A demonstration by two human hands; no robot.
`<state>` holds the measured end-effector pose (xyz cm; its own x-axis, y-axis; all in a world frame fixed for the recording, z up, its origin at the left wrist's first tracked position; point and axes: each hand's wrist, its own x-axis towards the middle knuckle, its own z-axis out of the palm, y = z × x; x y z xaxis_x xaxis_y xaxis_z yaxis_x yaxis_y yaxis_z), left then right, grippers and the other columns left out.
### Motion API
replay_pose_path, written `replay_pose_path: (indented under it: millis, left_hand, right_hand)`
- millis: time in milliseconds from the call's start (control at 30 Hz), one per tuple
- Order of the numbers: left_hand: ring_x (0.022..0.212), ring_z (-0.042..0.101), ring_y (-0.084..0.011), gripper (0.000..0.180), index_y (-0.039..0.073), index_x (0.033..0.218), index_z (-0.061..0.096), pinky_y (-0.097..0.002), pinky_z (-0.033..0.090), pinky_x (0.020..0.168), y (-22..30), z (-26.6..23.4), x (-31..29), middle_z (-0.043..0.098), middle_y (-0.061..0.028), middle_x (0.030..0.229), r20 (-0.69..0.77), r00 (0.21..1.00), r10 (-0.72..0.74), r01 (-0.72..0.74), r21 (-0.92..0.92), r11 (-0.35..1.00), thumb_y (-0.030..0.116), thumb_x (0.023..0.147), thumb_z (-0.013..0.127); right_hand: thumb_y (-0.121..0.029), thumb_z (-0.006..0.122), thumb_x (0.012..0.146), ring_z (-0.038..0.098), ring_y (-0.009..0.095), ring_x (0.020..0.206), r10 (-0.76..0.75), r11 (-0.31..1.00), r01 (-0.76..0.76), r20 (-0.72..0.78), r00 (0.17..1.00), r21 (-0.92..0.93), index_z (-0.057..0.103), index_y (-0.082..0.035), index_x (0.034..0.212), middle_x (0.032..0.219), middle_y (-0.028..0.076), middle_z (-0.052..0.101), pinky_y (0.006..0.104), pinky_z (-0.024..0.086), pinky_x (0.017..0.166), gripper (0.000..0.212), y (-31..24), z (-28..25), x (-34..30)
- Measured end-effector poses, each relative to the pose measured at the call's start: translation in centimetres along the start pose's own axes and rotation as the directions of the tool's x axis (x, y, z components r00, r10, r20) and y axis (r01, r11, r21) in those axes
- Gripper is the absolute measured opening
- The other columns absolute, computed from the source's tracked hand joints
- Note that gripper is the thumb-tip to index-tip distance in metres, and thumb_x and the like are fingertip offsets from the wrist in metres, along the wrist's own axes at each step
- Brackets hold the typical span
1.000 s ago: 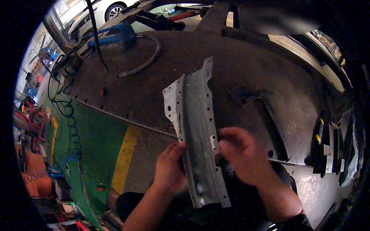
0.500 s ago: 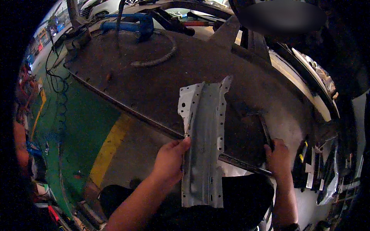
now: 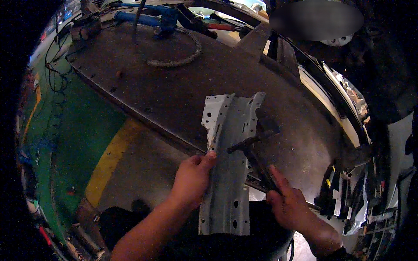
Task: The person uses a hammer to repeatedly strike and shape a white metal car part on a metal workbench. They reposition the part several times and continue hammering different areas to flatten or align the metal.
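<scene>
Main change from my remote seat: the hammer [image 3: 257, 166] is up. A second ago it lay on the steel table [image 3: 174, 100] with the right hand [image 3: 289, 204] bare beside the metal; half a second ago that hand was at the handle's end. Now I have it wrapped round the lower handle, index finger laid along the shaft, and the hammer head [image 3: 244, 144] reaches over the right flange of the sheet-metal panel [image 3: 228, 174]. Touching or just above, I can't tell from this angle.

Left hand [image 3: 191, 178] hasn't let go: clamped on the panel's left edge, thumb on top (fingers underneath are hidden). Panel sits mid-view, long and channel-shaped, far end over the table's near edge, near end above the dark-clothed lap [image 3: 270, 222]. The holed tab at its far left corner is plain to see.

What it means, as I judge it: both my hands are now committed, one steadying, one carrying the tool, with tool and panel brought together.

Around them: blue hydraulic pump [image 3: 143, 18] (my guess from shape), ribbed grey hose [image 3: 196, 52], yellow floor stripe [image 3: 109, 161] on the left.
</scene>
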<state>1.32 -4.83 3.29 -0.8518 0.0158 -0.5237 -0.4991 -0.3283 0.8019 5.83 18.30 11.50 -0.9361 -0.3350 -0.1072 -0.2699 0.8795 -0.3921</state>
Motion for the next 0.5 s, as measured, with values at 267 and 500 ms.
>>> replay_pose_path:
  millis: [267,500]
  left_hand:
    - [0.087,0.059,-0.0218,0.052,-0.007,0.105,0.058,-0.0345,0.047,0.08,-4.1,2.7,-0.7,0.065,-0.0159,0.096,-0.167,0.973,0.16,-0.151,0.064,0.986,0.044,0.095,0.052]
    - [0.089,0.059,-0.0223,0.045,0.004,0.121,0.054,-0.0343,0.049,0.078,-3.6,5.2,-1.9,0.061,-0.0109,0.097,0.023,0.996,-0.09,0.092,-0.387,0.917,0.042,0.097,0.049]
  right_hand:
    - [-0.015,0.05,0.092,0.065,0.034,0.074,0.192,0.96,-0.2,0.063,0.979,0.196,0.02,-0.007,0.148,0.095,0.022,0.063,0.0428,0.053,0.07,0.064,-3.1,-3.7,-1.1]
    - [-0.011,0.051,0.091,0.06,0.018,0.062,0.146,0.962,-0.142,-0.002,0.989,0.235,0.022,-0.005,0.147,0.082,0.013,0.062,0.0336,0.05,0.06,0.063,-4.4,-0.2,-4.1]
